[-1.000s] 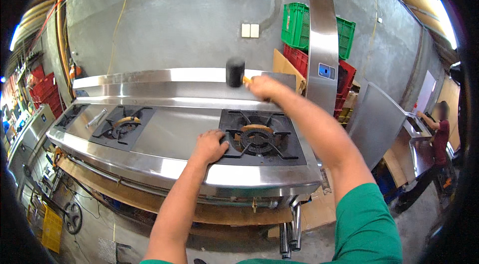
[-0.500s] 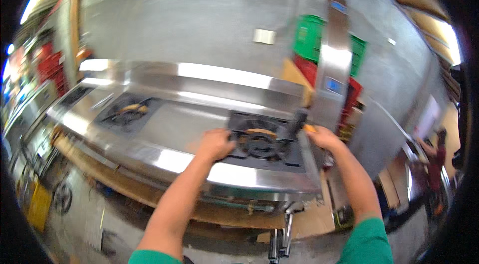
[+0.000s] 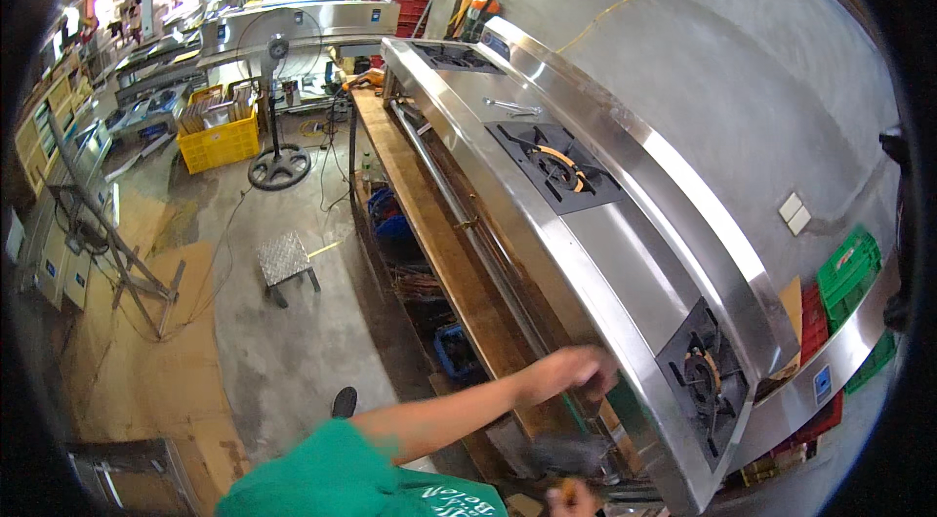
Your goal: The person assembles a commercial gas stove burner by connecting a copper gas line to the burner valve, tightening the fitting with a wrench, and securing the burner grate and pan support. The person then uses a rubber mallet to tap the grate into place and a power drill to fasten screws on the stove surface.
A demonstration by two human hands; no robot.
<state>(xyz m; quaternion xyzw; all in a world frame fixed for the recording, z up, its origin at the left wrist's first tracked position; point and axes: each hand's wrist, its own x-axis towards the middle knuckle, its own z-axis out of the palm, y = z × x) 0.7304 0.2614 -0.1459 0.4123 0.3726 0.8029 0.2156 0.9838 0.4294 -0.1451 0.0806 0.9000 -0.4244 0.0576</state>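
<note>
A long stainless steel gas range (image 3: 586, 253) runs across the view, with a burner (image 3: 711, 375) near its close end. My left hand (image 3: 578, 369) is at the range's front edge just left of that burner, fingers curled and blurred. Low at the picture's bottom edge, my right hand (image 3: 572, 497) is closed on a handle. A dark blurred mallet head (image 3: 564, 454) sits just above it, below the range's front rim. My green sleeve (image 3: 342, 473) fills the bottom middle.
A wooden board (image 3: 439, 224) and a metal pipe (image 3: 468, 214) run under the range, with blue crates (image 3: 386, 214) below. A pedestal fan (image 3: 278, 165), a yellow crate (image 3: 220, 141) and a small metal stool (image 3: 285, 261) stand on the concrete floor. Green and red crates (image 3: 844, 273) are stacked at right.
The view has swung and tilted down to the left. My right hand with the mallet dropped from above the range to below its front rim. My left hand slid to the front edge.
</note>
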